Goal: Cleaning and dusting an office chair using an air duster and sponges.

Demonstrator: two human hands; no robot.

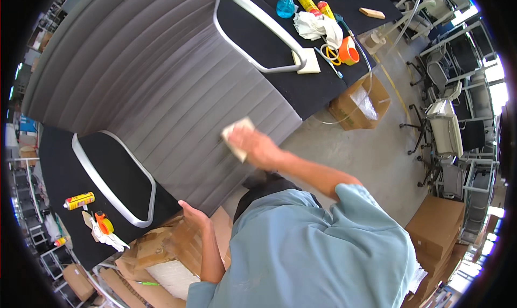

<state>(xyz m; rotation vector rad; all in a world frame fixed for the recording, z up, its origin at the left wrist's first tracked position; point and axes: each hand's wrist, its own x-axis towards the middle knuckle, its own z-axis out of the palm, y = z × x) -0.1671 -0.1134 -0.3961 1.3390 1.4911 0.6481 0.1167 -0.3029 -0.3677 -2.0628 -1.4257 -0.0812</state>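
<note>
A grey ribbed office chair seat and back [199, 92], with silver loop armrests, lies across a black-covered table. My right hand [257, 147] presses a pale cream block, which looks like a sponge [237, 138], flat against the ribbed seat; the hand is slightly blurred. Close to the seat's near left edge is my left hand [195, 215], its fingers stretched out and nothing in it. Whether its fingertips touch the edge I cannot tell. The right armrest [264, 20] and the left armrest [116, 181] stand out on either side of the seat.
On the table's far right are a blue spray bottle [285, 6], yellow cans [308, 2], white rags [318, 28], orange tape [349, 50] and another cream block [308, 61]. At left lie a yellow can [79, 201] and tape [104, 223]. Cardboard boxes [361, 103] stand nearby.
</note>
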